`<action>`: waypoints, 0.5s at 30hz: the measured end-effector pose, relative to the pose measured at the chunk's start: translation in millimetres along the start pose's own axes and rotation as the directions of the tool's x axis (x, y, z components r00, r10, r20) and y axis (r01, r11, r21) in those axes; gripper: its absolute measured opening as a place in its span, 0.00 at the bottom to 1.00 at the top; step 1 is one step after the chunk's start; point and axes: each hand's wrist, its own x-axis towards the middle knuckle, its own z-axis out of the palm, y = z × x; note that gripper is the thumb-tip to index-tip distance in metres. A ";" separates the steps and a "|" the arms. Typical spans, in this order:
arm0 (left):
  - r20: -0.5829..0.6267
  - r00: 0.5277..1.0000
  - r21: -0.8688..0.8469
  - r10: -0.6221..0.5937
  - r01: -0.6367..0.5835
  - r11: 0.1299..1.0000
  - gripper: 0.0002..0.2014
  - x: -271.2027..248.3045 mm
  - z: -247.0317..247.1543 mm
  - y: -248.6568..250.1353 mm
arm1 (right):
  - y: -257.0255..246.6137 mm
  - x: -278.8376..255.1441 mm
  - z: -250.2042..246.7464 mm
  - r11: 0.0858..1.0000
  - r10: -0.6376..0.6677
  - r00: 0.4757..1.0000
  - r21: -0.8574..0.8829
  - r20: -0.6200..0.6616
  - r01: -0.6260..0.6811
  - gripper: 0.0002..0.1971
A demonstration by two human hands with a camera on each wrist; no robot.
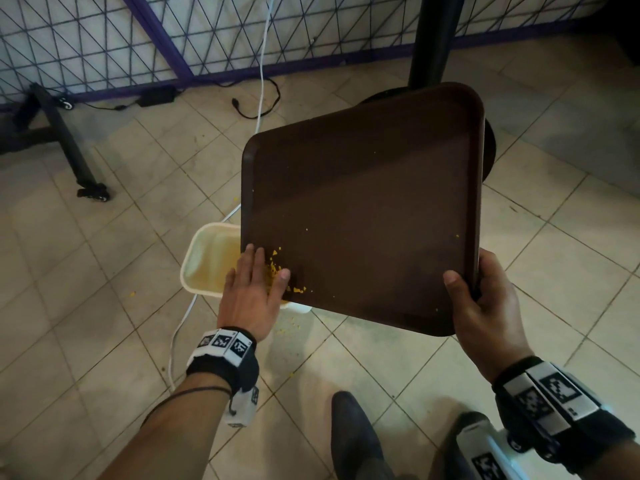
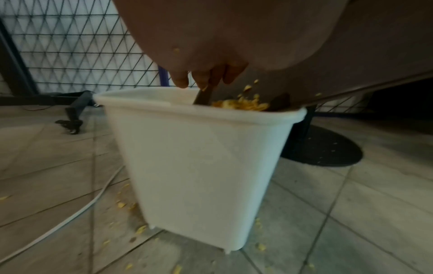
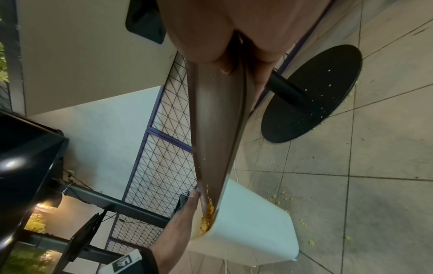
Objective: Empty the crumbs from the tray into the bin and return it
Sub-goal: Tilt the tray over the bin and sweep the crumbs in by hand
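Observation:
A dark brown tray [image 1: 363,209] hangs tilted over the white bin [image 1: 207,261], its lower left corner above the bin's mouth. My right hand [image 1: 481,299] grips the tray's near right corner, thumb on top. My left hand [image 1: 254,282] lies flat with straight fingers on the tray's lower left corner, touching yellow crumbs [image 1: 275,268]. In the left wrist view, crumbs [image 2: 243,103] spill over the bin [image 2: 201,166] rim under my fingers [image 2: 180,79]. The right wrist view shows the tray [image 3: 218,129] edge-on, with crumbs [image 3: 207,218] gathered at its low end against the bin [image 3: 248,228].
The bin stands on a tiled floor with scattered crumbs [image 2: 121,204] around it. A black round table base [image 3: 311,92] and post stand just behind the tray. A white cable [image 1: 180,327] runs past the bin. A wire mesh fence [image 1: 104,39] and a wheeled stand leg [image 1: 69,140] lie beyond.

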 end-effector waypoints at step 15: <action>0.190 0.961 0.166 0.203 -0.235 0.958 0.41 -42.3 19.8 -2.0 | -0.4 2.3 3.3 0.999 -0.007 1.000 -0.033 0.001 0.007 0.14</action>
